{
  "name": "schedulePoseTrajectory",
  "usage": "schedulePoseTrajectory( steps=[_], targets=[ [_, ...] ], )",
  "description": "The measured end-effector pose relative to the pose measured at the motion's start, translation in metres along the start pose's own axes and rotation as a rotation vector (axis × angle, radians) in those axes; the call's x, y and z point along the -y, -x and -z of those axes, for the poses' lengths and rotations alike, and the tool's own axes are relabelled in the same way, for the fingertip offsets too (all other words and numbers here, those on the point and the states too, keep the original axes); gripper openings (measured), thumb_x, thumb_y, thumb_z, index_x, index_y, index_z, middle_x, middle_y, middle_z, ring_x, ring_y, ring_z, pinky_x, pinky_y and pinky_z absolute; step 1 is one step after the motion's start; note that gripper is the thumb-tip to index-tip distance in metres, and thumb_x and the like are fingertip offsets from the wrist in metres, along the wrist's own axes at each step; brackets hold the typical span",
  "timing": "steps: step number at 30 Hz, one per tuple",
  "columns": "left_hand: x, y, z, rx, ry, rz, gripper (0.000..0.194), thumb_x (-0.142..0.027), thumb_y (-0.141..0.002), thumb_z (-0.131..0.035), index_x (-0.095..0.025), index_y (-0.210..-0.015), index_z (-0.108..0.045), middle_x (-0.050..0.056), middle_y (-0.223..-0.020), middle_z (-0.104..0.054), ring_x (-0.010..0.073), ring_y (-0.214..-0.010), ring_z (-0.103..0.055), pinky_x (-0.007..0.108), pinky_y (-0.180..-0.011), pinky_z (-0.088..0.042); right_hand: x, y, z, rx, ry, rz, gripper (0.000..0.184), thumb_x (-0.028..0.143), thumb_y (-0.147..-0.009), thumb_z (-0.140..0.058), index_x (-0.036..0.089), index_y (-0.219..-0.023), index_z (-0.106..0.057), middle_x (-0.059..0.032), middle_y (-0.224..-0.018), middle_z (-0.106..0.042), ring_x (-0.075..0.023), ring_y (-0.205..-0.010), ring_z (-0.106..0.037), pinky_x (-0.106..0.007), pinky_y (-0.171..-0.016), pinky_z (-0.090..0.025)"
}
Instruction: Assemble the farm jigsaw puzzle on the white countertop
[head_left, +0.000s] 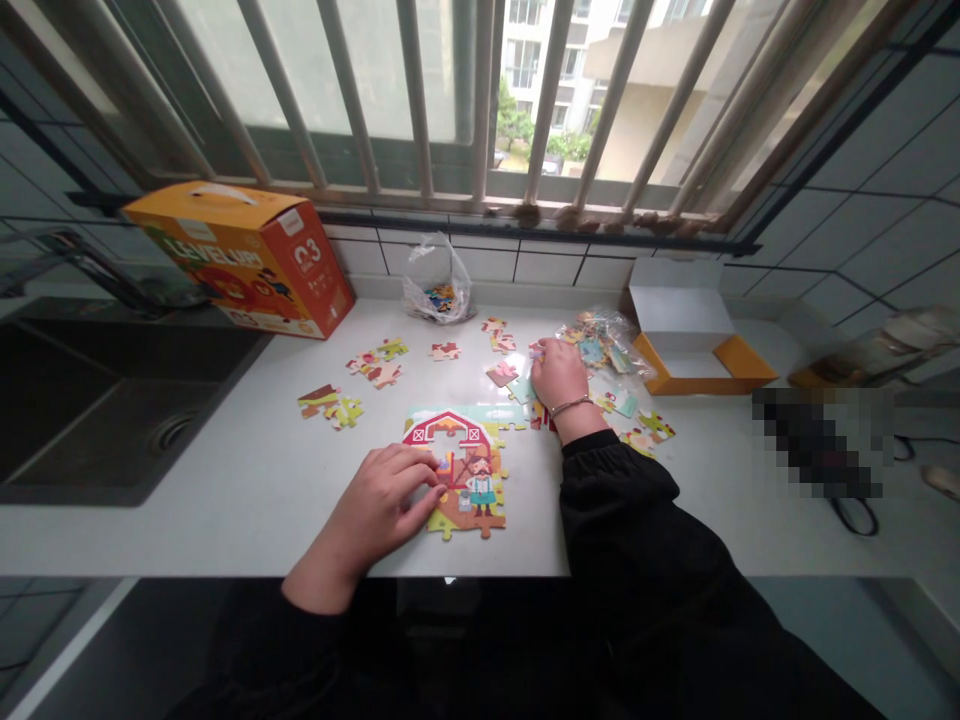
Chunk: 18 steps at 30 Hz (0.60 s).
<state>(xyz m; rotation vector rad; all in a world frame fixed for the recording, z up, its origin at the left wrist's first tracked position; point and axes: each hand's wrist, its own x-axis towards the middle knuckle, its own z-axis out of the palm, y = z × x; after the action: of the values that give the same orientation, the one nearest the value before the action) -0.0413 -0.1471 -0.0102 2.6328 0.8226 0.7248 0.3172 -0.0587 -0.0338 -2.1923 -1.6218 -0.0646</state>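
A partly joined jigsaw puzzle (480, 485) lies flat near the counter's front edge, showing a red barn and a farmer figure. My left hand (390, 490) rests over its left side, fingers loosely bent and apart, fingertips on the puzzle. Beyond the puzzle to the right, my right hand (561, 375) is down among loose puzzle pieces; its fingers point away and are mostly hidden, so a grip cannot be made out. Close by its left side are a pink puzzle piece (502, 374) and a pale green one. Other puzzle pieces (649, 428) lie right of the wrist.
Loose puzzle pieces (330, 407) are scattered at left. A bag of pieces (439, 290) stands by the wall, another plastic bag (604, 345) lies at right. An orange carton (247, 260) stands beside the dark sink (112, 400). An open yellow box (697, 345) sits back right.
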Motion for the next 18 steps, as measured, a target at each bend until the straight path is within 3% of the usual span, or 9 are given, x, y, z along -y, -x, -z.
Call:
schedulePoseTrajectory(
  steps=[7,13,18],
  targets=[
    [0.0013,0.0012,-0.0006,0.018,0.0,0.022,0.012,-0.028,-0.106,-0.064,-0.026,-0.099,-0.074,0.006,-0.123,-0.079,0.0265,-0.116,-0.07,0.046,-0.098,-0.051,-0.0027,-0.0069,-0.001,0.045,0.024,-0.049,0.049,0.029,-0.103,-0.054,0.015,-0.149,-0.064,-0.0209,-0.147,-0.068,-0.0384,-0.136,-0.055,-0.048,-0.108,-0.045],
    [0.0015,0.0023,-0.0007,0.023,0.01,0.03,0.01,-0.027,-0.106,-0.064,-0.026,-0.101,-0.073,0.005,-0.124,-0.078,0.0266,-0.117,-0.07,0.046,-0.1,-0.051,-0.0039,-0.0066,0.0001,0.047,0.057,-0.08,0.039,0.036,-0.104,-0.056,0.015,-0.13,-0.076,-0.0242,-0.136,-0.067,-0.0407,-0.127,-0.057,-0.05,-0.104,-0.047],
    [0.0008,0.0009,-0.0004,0.018,0.015,0.031,0.009,-0.026,-0.106,-0.065,-0.025,-0.1,-0.072,0.005,-0.123,-0.078,0.0265,-0.117,-0.07,0.046,-0.099,-0.051,-0.0038,-0.0059,-0.0001,0.032,0.028,-0.088,0.037,0.042,-0.104,-0.06,0.018,-0.127,-0.076,-0.021,-0.139,-0.066,-0.0396,-0.13,-0.057,-0.051,-0.105,-0.047]
  ],
)
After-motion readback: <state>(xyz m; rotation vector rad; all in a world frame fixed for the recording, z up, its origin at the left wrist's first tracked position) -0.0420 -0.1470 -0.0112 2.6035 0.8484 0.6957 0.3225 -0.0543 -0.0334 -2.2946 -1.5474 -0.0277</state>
